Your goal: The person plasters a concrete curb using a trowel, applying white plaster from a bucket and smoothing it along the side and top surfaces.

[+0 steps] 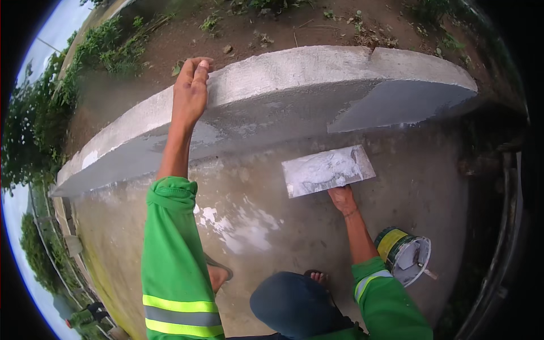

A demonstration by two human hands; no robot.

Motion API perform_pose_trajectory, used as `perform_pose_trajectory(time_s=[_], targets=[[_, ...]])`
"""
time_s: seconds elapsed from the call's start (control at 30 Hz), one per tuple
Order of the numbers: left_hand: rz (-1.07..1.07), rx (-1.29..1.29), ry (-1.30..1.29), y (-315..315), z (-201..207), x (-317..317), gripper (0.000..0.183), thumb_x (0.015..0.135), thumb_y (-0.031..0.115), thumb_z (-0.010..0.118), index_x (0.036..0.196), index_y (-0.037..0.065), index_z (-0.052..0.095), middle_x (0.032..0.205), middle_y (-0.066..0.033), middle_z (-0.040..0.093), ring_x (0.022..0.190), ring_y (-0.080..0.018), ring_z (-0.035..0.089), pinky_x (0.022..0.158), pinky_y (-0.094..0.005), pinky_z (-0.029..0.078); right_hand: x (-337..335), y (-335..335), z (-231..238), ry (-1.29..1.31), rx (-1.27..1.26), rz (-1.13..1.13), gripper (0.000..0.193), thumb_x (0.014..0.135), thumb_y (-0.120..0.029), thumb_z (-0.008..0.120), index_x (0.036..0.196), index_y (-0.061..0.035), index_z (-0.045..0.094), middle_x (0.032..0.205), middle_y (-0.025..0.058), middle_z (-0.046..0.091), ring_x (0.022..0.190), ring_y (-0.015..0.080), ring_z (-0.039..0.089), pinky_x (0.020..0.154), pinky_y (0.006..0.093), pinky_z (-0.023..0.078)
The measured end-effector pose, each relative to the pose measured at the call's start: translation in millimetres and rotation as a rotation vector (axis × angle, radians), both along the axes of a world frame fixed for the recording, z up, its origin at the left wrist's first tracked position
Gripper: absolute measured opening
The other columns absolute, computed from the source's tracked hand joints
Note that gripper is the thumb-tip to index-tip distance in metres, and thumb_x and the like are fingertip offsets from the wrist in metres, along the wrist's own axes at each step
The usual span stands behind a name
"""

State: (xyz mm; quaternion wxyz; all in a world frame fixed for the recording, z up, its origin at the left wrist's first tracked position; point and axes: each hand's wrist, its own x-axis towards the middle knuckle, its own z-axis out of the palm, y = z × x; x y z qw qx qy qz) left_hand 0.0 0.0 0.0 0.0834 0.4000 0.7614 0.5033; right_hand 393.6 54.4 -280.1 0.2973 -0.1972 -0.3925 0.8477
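Observation:
My left hand [192, 86] is raised at the far edge of a low, curved concrete wall [294, 69]. Its fingers are bent and pressed together; whatever they grip, if anything, is hidden. Over the floor in front of the wall, my right hand [343, 199] holds a rectangular plastering trowel [367, 161] from beneath its near edge. A thick layer of white putty [326, 168] covers the trowel's upturned face. On the wall's inner side, a smooth grey coated patch [396, 105] contrasts with the rougher surface to its left.
A green and yellow bucket [391, 243] with pale putty inside stands near my right forearm. White splashes [241, 226] mark the concrete floor [170, 249]. Beyond the wall lie bare soil [260, 34] and plants [122, 48]. Another person [88, 316] is at far lower left.

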Motion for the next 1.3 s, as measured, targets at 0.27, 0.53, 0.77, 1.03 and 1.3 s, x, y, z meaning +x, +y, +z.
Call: perform_pose_trajectory(time_s=[0.27, 0.53, 0.77, 1.03, 1.3], targets=[[0.308, -0.351, 0.419, 55.1, -20.2, 0.8, 0.036, 0.099, 0.032, 0.046, 0.095, -0.001, 0.059, 0.095, -0.0219, 0.066, 0.095, -0.0387, 0.060, 0.084, -0.0460, 0.045, -75.2, 36.0, -76.2, -0.180, -0.171, -0.045, 0.029, 0.093, -0.006, 0.055, 0.122, -0.0005, 0.052, 0.120, 0.0107, 0.057, 0.106, 0.0251, 0.060, 0.078, 0.0433, 0.059], [0.350, -0.418, 0.632, 64.7, -16.3, 13.3, 0.028, 0.099, 0.028, 0.045, 0.101, 0.003, 0.056, 0.099, -0.0179, 0.064, 0.098, -0.0367, 0.056, 0.088, -0.0474, 0.043, -97.0, 66.6, -65.1, -0.252, -0.160, 0.086, 0.031, 0.094, -0.016, 0.060, 0.122, -0.0028, 0.054, 0.115, 0.0065, 0.057, 0.095, 0.0184, 0.060, 0.065, 0.0358, 0.059], [0.351, -0.354, 0.627, 63.8, -15.7, 9.6, 0.029, 0.099, 0.030, 0.045, 0.102, 0.003, 0.057, 0.098, -0.0182, 0.064, 0.097, -0.0372, 0.058, 0.085, -0.0487, 0.044, -105.1, 76.4, -48.8, -0.391, 0.008, 0.090, 0.029, 0.096, -0.020, 0.058, 0.117, -0.0012, 0.057, 0.104, 0.0055, 0.062, 0.096, 0.0175, 0.060, 0.078, 0.0351, 0.053], [0.385, -0.354, 0.532, 63.5, -10.6, 14.3, 0.039, 0.101, 0.036, 0.041, 0.102, 0.002, 0.059, 0.095, -0.0221, 0.065, 0.095, -0.0393, 0.060, 0.084, -0.0498, 0.045, -132.3, 65.8, 41.9, -0.122, 0.056, -0.092, 0.022, 0.097, -0.024, 0.058, 0.102, -0.0026, 0.060, 0.097, 0.0087, 0.065, 0.093, 0.0182, 0.061, 0.090, 0.0343, 0.046], [0.341, -0.296, 0.443, 58.8, -13.3, 0.0, 0.040, 0.100, 0.039, 0.041, 0.103, 0.002, 0.059, 0.098, -0.0214, 0.066, 0.100, -0.0382, 0.060, 0.086, -0.0479, 0.046, -132.9, 65.6, 161.6, -0.114, 0.107, -0.073, 0.023, 0.096, -0.017, 0.056, 0.111, 0.0014, 0.056, 0.103, 0.0103, 0.064, 0.098, 0.0188, 0.061, 0.092, 0.0333, 0.047]])
